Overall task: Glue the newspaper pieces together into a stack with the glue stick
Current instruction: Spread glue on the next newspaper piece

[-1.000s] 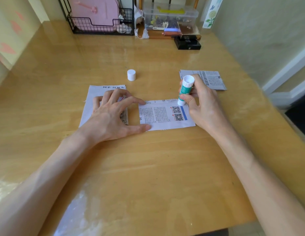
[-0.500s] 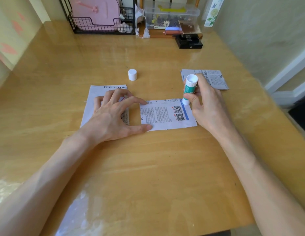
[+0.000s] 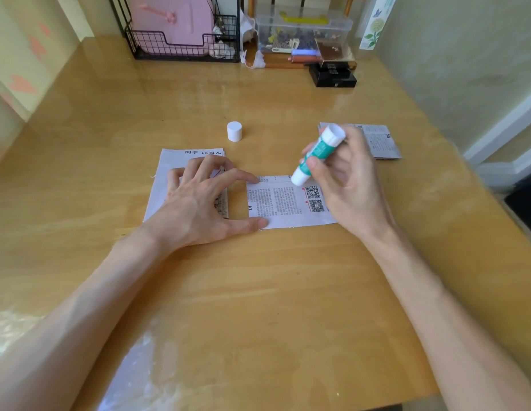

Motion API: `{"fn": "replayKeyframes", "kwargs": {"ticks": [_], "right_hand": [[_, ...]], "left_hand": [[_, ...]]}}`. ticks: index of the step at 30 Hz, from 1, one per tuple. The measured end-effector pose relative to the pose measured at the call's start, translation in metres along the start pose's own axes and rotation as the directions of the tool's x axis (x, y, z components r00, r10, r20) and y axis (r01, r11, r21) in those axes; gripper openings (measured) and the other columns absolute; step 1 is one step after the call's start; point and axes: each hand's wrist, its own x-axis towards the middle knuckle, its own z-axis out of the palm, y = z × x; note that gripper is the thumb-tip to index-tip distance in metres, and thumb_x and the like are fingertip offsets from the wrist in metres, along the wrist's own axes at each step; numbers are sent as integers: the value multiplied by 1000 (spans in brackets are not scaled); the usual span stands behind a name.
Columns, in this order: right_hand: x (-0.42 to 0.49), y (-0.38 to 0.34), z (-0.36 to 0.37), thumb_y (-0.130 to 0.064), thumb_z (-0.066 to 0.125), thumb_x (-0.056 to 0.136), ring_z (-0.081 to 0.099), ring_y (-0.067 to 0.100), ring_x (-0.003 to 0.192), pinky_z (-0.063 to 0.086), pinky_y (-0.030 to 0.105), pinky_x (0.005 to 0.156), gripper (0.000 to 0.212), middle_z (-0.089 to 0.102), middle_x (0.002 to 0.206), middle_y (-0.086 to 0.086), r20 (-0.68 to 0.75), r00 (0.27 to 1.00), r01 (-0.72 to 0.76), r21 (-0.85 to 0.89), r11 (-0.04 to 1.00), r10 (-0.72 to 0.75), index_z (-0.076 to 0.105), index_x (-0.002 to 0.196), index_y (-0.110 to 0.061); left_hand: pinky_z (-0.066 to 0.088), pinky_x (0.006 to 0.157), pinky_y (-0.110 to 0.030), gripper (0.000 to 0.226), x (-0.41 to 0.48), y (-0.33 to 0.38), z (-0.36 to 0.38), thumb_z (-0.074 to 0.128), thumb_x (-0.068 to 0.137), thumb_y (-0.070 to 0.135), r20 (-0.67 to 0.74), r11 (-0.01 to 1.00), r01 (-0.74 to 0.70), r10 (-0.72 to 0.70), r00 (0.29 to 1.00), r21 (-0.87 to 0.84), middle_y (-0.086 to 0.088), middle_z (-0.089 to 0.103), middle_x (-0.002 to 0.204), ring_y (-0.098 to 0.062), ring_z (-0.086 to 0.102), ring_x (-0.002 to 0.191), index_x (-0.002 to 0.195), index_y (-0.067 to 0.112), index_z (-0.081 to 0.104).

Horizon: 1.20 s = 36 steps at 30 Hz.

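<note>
On newspaper piece: QR codes

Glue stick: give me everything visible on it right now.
The glue stick is a short plastic cylinder with a teal-green printed body and white ends. Its cap is off; a white cap stands apart on the table. The right hand grips it around the middle. It is tilted, base up and to the right, white tip down-left at the top edge of the QR-code newspaper piece. Whether the tip is actually touching the paper cannot be told.
</note>
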Motion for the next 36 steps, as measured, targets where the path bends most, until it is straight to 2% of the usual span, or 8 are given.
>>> {"fn": "replayKeyframes", "kwargs": {"ticks": [3,6,15,22,26,29,31,36], "right_hand": [[-2,0,12,-1,60,104,72,24,99,61,44,86,23,69,108,11,110,994,1,-5,1000,-1,50,125,-2],[-1,-3,16,1,61,101,72,25,96,60,47,86,21,69,103,11,146,989,11,-33,999,-6,54,120,-3],[-2,-7,23,-1,61,104,74,15,102,60,32,89,23,73,105,-1,210,978,11,-9,1000,-9,51,125,-1],[3,-5,15,2,58,104,72,19,97,62,35,85,27,68,106,14,141,990,-10,5,1000,9,50,129,1],[2,-3,13,-4,57,107,71,20,97,61,35,85,27,68,105,9,133,991,-22,-14,1000,24,49,132,-5],[6,2,6,-17,56,109,70,27,97,59,53,87,20,68,104,7,16,999,-42,-35,999,42,51,128,-17],[9,3,1,-15,58,108,73,27,97,59,56,89,19,69,104,7,-61,996,-58,42,997,60,51,125,-17],[5,-4,15,-9,67,103,74,25,103,61,47,91,31,69,107,4,49,999,14,101,995,-19,54,130,-5]], "left_hand": [[15,107,-33,82,0,0,0,48,58,102,-2,1000,7,-7,1000,11,26,33,130,-7,29,135,130,62,50],[16,108,-33,83,0,0,1,47,58,103,-2,1000,8,-8,1000,10,26,34,131,-6,29,135,130,62,49],[15,107,-32,81,1,0,0,48,58,102,8,1000,9,-9,1000,2,26,33,131,-6,29,135,130,63,48],[15,107,-32,83,1,-1,1,48,58,102,3,1000,6,-6,1000,7,26,33,129,-7,29,135,131,62,49],[13,107,-32,81,1,-1,1,49,58,102,3,1000,2,-2,1000,7,27,31,128,-7,28,135,130,64,48],[11,108,-31,79,1,-2,1,49,59,102,8,1000,-5,5,1000,1,27,31,129,-7,28,136,130,65,48],[11,108,-31,79,1,-2,0,49,60,102,11,1000,-7,7,1000,3,27,31,130,-7,28,137,130,65,48],[14,107,-32,80,0,-2,1,49,60,102,-13,1000,-6,6,1000,5,27,32,129,-7,29,136,131,64,49]]}}
